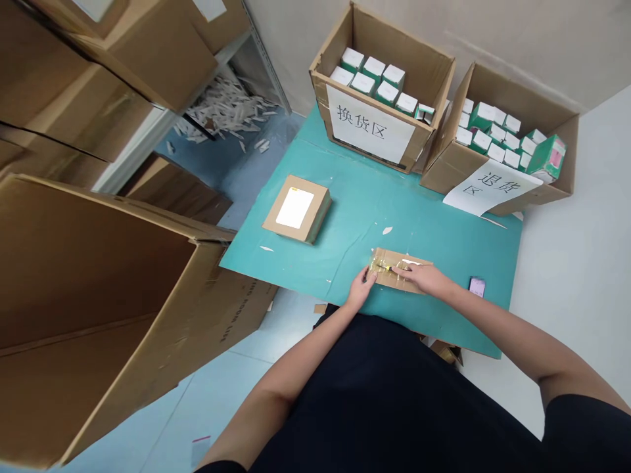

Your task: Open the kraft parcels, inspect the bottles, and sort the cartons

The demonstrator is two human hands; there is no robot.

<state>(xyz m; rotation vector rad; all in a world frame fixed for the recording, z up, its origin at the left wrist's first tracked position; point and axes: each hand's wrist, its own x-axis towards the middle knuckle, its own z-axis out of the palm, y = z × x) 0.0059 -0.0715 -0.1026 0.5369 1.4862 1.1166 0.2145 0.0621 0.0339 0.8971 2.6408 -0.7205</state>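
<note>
A small taped cardboard parcel (389, 264) lies near the front edge of the teal mat (355, 217). My left hand (362, 288) rests against the parcel's left end, fingers curled on its edge. My right hand (424, 277) lies on top of the parcel and pinches a small yellow-tipped tool (389, 268) that touches the tape. A second, larger brown parcel (297, 208) with a white label sits apart at the mat's left.
Two open cartons (382, 125) (497, 167) of white and green boxes, each with a paper sign, stand at the mat's far side. A small dark purple item (476, 286) lies right of my hand. A big empty carton (98, 309) stands at my left; stacked boxes sit on shelving behind it.
</note>
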